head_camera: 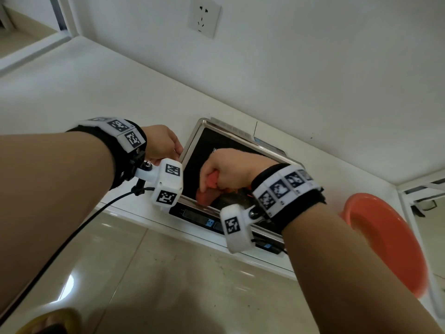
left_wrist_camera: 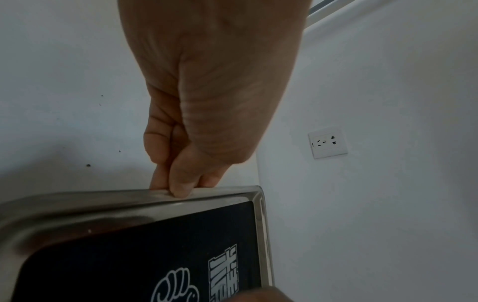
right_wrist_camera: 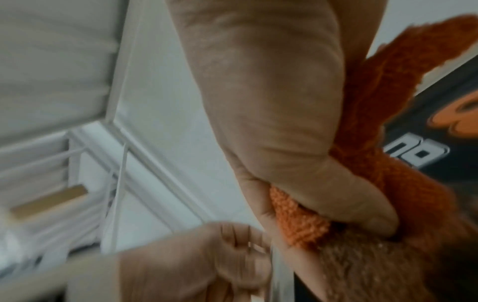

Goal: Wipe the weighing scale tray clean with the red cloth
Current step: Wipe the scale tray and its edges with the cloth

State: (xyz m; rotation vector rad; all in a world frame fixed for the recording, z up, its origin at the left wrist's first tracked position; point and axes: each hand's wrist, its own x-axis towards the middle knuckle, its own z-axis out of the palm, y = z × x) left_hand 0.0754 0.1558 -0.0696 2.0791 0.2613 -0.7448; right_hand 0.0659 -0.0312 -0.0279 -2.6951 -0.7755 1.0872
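Observation:
The weighing scale's steel tray (head_camera: 192, 141) stands on a white counter against the wall; its dark inner face carries a white printed logo (left_wrist_camera: 181, 286). My left hand (head_camera: 163, 143) grips the tray's left rim (left_wrist_camera: 220, 191), thumb on top and fingers curled behind it. My right hand (head_camera: 224, 169) is fisted around the red cloth (head_camera: 207, 196) and presses it onto the tray's near part. In the right wrist view the cloth (right_wrist_camera: 300, 218) bunches out between thumb and fingers, and the rim mirrors both hands.
The scale's front panel with display (head_camera: 199, 219) faces the counter's edge. A wall socket (head_camera: 204, 16) sits above. An orange plastic basin (head_camera: 385, 242) hangs off to the right. A glossy tiled floor (head_camera: 156, 285) lies below. A black cable (head_camera: 72, 235) trails from my left wrist.

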